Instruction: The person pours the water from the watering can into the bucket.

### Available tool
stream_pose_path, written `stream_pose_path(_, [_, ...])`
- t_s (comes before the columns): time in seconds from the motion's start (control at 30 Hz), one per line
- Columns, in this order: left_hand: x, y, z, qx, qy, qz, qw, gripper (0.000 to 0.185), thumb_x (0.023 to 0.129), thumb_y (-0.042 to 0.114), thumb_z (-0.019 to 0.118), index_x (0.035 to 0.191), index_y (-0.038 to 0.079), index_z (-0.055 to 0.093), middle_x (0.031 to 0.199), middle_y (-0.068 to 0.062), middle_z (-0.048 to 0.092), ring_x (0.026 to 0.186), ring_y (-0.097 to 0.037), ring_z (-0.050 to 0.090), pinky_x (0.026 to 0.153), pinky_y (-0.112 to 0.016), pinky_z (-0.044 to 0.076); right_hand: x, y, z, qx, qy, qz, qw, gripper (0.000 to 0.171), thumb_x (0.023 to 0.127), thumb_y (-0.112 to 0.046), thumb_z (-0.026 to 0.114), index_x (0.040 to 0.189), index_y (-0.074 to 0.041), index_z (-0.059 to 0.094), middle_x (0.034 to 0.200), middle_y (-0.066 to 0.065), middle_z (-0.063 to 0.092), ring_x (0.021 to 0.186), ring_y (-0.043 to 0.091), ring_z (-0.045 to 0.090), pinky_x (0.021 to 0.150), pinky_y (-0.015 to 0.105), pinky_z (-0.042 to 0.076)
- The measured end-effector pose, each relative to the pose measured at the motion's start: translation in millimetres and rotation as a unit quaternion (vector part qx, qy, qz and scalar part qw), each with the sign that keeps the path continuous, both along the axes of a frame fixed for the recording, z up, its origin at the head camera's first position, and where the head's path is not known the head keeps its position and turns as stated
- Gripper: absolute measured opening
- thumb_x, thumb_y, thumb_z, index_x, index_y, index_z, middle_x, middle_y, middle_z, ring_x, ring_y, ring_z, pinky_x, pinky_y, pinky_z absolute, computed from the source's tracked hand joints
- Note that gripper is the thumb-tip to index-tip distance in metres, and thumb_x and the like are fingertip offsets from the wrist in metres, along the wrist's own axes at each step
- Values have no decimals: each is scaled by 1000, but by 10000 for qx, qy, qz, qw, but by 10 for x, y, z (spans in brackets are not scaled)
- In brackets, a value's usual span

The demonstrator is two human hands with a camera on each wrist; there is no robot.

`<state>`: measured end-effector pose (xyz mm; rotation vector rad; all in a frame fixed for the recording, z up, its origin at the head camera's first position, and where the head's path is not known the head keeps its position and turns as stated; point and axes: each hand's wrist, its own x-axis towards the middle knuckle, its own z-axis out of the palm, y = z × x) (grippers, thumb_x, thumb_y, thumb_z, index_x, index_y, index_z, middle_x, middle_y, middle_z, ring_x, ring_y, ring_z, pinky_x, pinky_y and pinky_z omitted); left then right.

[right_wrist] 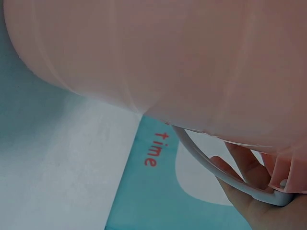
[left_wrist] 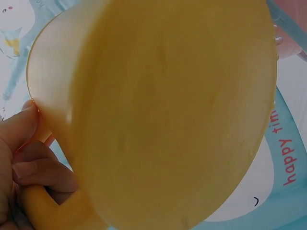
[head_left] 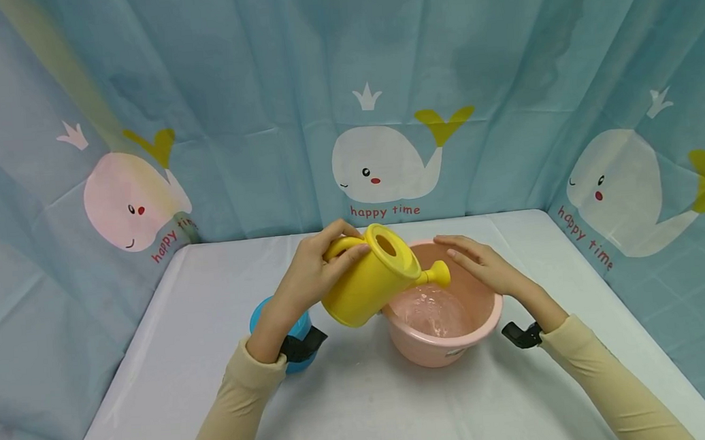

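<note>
My left hand [head_left: 315,267] grips the handle of a yellow watering can [head_left: 360,287], which leans right with its spout over a pink bucket [head_left: 433,351]. Clear water [head_left: 432,310] lies in the bottom of the bucket, its surface rippled. The can's base [left_wrist: 177,115] fills most of the left wrist view, with fingers curled at the handle. My right hand [head_left: 484,265] holds the bucket's far right rim, thumb on the inner side. In the right wrist view, some of its fingers [right_wrist: 247,165] show outside the wall beside a grey bail handle [right_wrist: 211,165].
A blue round container [head_left: 299,329] stands on the white table [head_left: 353,404] left of the bucket, partly hidden by my left wrist. Blue curtains [head_left: 249,152] printed with whales rise behind the table and along both sides.
</note>
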<state>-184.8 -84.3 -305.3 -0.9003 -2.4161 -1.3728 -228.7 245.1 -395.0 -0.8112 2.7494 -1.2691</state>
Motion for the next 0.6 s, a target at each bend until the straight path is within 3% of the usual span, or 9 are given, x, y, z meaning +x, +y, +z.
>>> stream_pose_path(0.27, [-1, -15, -16, -11, 7, 32, 10000, 18, 89, 32, 61, 99, 17, 57, 76, -1, 54, 62, -15, 47, 54, -26, 42, 187, -147, 257, 11, 6, 26, 10000, 37, 99, -9, 42, 134, 2, 43, 138, 21, 43, 130, 38, 36, 103, 55, 31])
stream_pose_path(0.6, [5, -19, -19, 10, 23, 40, 10000, 18, 89, 32, 60, 99, 17, 57, 76, -2, 53, 62, -16, 47, 54, -26, 42, 207, -150, 285, -8, -29, -13, 10000, 37, 99, -9, 41, 134, 1, 43, 138, 20, 43, 130, 38, 36, 103, 55, 30])
